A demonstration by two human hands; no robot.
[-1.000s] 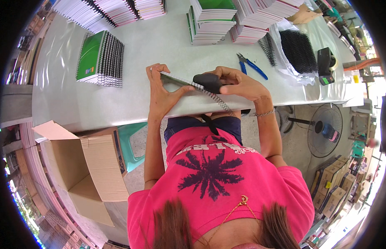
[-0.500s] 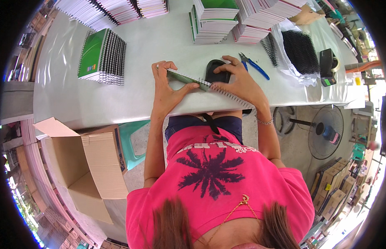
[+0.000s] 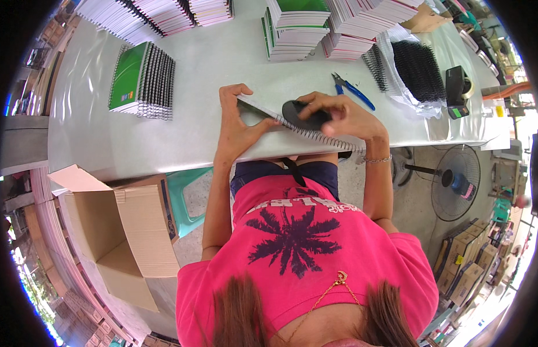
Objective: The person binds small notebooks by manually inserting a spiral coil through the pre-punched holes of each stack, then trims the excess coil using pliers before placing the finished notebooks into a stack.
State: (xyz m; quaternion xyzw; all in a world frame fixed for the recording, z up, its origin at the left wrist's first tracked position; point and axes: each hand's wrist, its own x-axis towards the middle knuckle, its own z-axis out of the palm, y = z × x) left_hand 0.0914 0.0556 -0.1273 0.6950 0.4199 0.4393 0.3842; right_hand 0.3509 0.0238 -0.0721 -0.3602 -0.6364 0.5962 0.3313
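My left hand [image 3: 239, 118] grips a thin spiral notebook [image 3: 258, 107], held tilted and nearly edge-on above the table's front edge. A dark wire coil [image 3: 324, 137] runs along its spine and sticks out well past its right end. My right hand [image 3: 352, 118] is closed on a black rounded, flat object [image 3: 298, 114], its fingers curled over the top and partly smeared by motion. This object lies against the coil or just behind it; contact cannot be made out. Blue-handled cutters [image 3: 355, 92] lie on the table beyond my right hand.
Green-covered spiral notebooks [image 3: 133, 78] are stacked at the left. More book stacks [image 3: 298, 40] stand at the back. Black coils [image 3: 416, 69] lie on white wrapping at the right, beside a tape dispenser [image 3: 455, 87]. Below the table are an open carton [image 3: 147, 231] and a fan [image 3: 454, 182].
My right hand has let go of the coil and shifted slightly right. The black object has come nearer and turned toward the coil. My left hand keeps its hold on the notebook.
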